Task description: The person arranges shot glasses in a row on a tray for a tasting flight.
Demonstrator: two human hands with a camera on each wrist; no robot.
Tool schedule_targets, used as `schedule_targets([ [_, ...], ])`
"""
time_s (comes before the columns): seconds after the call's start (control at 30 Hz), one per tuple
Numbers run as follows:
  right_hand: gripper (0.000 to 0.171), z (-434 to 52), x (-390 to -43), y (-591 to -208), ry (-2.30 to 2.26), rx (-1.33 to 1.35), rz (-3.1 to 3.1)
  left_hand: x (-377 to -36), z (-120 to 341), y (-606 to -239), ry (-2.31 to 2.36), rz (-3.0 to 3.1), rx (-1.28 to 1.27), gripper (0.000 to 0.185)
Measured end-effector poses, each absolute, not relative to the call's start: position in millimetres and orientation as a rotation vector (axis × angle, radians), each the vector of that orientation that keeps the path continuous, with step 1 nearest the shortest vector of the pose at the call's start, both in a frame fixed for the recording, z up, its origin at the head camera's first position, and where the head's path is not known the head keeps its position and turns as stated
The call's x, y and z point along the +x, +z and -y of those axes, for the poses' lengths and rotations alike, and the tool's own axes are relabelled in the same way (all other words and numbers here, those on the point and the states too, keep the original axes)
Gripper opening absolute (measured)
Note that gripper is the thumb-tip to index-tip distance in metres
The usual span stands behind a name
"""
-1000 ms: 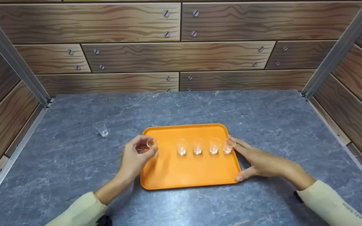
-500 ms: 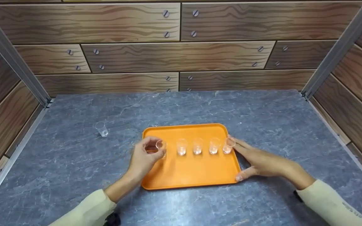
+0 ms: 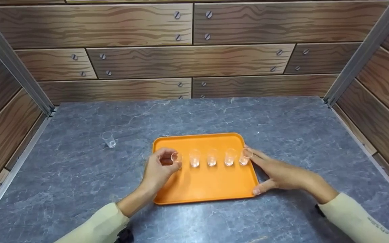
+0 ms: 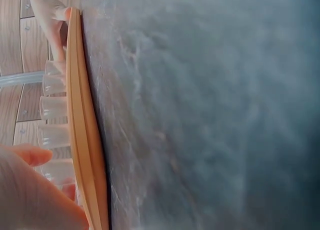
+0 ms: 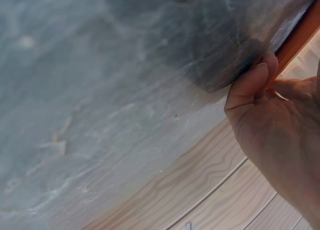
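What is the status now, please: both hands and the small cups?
Left hand holds small cup over orange tray. Right hand flat against tray's right edge. Four cups in row; one cup apart on table.

a lone small clear plastic cup (image 3: 108,138) stands upright on the grey marbled stone desk (image 3: 79,175), far left. brown wood-grain panel walls (image 3: 140,60) with screws and grey metal corner posts (image 3: 10,59) enclose it.

- The right hand (image 5: 280,140) fills the lower right, palm towards the camera.
- Its thumb presses what looks like the orange tray edge (image 5: 300,32).
- Grey marbled surface (image 5: 100,90) spreads behind, wood-grain wall panel (image 5: 200,190) below.
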State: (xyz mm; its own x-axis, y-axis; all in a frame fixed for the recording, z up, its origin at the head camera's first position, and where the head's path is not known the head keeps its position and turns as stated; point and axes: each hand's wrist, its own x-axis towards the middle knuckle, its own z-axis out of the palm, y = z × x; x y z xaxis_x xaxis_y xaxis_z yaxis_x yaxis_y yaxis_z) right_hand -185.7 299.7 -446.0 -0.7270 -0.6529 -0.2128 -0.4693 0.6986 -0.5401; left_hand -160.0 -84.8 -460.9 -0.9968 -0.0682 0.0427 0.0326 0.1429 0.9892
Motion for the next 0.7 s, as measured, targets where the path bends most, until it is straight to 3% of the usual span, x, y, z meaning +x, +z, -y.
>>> schedule_targets([
  [0.7, 0.119, -300.8, -185.2, -446.7, -0.645, -0.884, -2.525, -164.0, 80.7, -462.8, -2.095, 2.296, 0.100, 0.035],
])
